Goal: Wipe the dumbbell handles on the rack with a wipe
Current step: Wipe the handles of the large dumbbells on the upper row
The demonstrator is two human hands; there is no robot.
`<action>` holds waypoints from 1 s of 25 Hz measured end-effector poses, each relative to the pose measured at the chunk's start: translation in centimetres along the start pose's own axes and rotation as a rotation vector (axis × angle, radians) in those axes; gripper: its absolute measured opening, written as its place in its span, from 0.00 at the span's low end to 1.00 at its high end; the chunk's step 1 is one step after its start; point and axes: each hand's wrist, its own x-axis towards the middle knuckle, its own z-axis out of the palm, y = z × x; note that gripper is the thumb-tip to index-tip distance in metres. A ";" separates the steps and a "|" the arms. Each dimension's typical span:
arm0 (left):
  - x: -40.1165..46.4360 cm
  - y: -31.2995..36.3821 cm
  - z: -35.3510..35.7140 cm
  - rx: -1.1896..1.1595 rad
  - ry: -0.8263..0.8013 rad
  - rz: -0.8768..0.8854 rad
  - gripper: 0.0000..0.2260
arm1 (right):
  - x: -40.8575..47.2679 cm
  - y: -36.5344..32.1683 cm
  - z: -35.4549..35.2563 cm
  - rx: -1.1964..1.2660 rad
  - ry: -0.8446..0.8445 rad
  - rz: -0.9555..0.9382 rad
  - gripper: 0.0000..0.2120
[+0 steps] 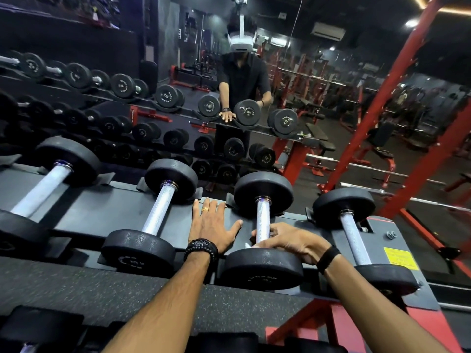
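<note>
Dumbbells in a row on the top shelf of a dark rack (102, 215), facing a wall mirror (280, 72); we count four in view, each with a pale knurled handle between black end weights. Our right hand (288, 242) curls round the near end of the third dumbbell's handle (263, 220), just above the near weight (261, 268); a small white scrap, which we take to be the wipe (247, 245), shows at the fingertips, mostly hidden. Our left hand (211, 225) lies flat with fingers spread on the rack shelf between the second dumbbell (158, 212) and the third, holding nothing and serving as a brace. The fourth dumbbell (356, 238) sits just to the right, beside a yellow label (397, 258) on the red frame. Step in hand, as we judge it: wiping the third handle, working at its near end. We cannot tell from this view which other handles are already clean. Next move, in our judgement: draw the wipe along the handle toward the far weight, turning the grip to cover the underside, then shift to a neighbouring handle, with the left hand moving along the shelf to keep us steady.
</note>
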 end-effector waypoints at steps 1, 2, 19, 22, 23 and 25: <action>0.0 0.0 0.0 0.005 0.004 0.000 0.34 | -0.4 0.1 -0.5 -0.016 0.019 -0.008 0.27; 0.0 0.0 0.1 0.008 0.011 0.001 0.34 | -0.8 0.2 -0.8 -0.058 0.054 -0.015 0.24; 0.1 0.0 0.4 0.007 0.008 0.004 0.33 | 1.9 -2.3 0.5 -0.402 0.796 -0.637 0.06; 0.1 0.0 0.3 0.014 0.004 0.005 0.34 | 0.4 -3.4 1.1 -0.642 0.549 -0.558 0.05; 0.1 0.0 0.2 0.012 0.000 0.002 0.34 | -0.4 -3.3 1.1 -0.741 0.452 -0.513 0.05; 0.1 0.1 0.2 0.007 0.007 -0.004 0.33 | -2.0 -3.2 0.5 -0.813 0.264 -0.411 0.05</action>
